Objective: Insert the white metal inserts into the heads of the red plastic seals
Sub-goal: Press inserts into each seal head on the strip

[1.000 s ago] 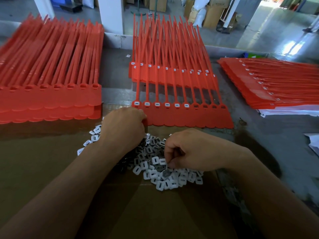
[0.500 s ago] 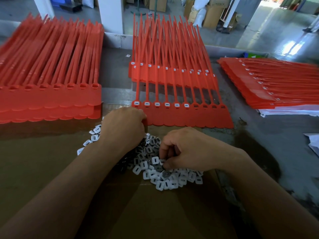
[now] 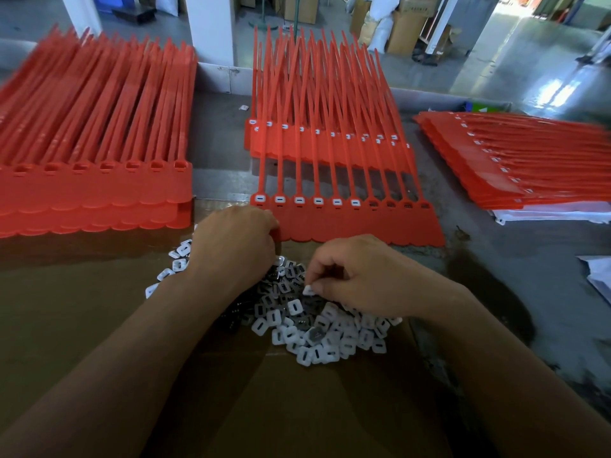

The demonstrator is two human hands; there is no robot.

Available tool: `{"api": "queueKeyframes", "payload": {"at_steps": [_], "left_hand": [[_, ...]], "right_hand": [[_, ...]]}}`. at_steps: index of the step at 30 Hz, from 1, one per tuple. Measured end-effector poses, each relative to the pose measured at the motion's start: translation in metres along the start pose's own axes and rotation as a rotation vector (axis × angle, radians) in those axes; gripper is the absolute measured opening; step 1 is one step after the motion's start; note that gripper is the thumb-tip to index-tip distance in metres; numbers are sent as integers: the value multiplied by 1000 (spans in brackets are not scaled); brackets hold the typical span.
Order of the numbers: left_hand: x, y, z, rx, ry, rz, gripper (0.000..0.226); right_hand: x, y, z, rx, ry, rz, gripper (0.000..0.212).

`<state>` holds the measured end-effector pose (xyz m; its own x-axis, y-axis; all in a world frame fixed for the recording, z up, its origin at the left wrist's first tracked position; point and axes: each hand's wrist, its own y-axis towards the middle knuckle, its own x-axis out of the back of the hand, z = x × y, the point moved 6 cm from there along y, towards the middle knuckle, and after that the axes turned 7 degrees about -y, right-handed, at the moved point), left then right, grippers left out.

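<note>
Fingertips [image 3: 319,285] of my right hand [image 3: 360,276] pinch one small white metal insert with a slot [image 3: 309,290], held just above the loose pile of white slotted inserts [image 3: 317,338]. That pile lies on the brown cardboard sheet [image 3: 82,309] in front of me, and some of the pieces in it show a dark grey side.

My left hand [image 3: 234,246] rests knuckles up over the far left part of the pile. Its fingers are curled under against the near left corner of the joined strip of red plastic seals [image 3: 347,223]. Their tips are hidden, so I cannot tell whether they grip it.

The strip lies flat just beyond the pile, tails pointing away from me. Six of its heads, counted from the left, hold white inserts; the four on the right show dark empty holes.

A tall stack of red seals with empty heads [image 3: 96,193] sits to the left. A stack with white inserts fitted [image 3: 314,140] lies behind the strip, and another fitted stack [image 3: 515,166] lies to the right on the grey table [image 3: 529,276].
</note>
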<state>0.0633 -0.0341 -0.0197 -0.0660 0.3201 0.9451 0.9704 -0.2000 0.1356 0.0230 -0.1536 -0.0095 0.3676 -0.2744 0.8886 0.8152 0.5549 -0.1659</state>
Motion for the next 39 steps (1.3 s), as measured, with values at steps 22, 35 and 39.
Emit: {"api": "queueKeyframes", "payload": {"at_steps": [22, 35, 39], "left_hand": [[-2, 0, 1, -15, -4, -26, 34], [-2, 0, 2, -14, -19, -42, 34], [-2, 0, 2, -13, -15, -40, 34]], "right_hand": [[60, 13, -120, -347, 66, -611, 12], [61, 24, -120, -348, -221, -433, 8], [61, 26, -120, -343, -262, -400, 7]]}}
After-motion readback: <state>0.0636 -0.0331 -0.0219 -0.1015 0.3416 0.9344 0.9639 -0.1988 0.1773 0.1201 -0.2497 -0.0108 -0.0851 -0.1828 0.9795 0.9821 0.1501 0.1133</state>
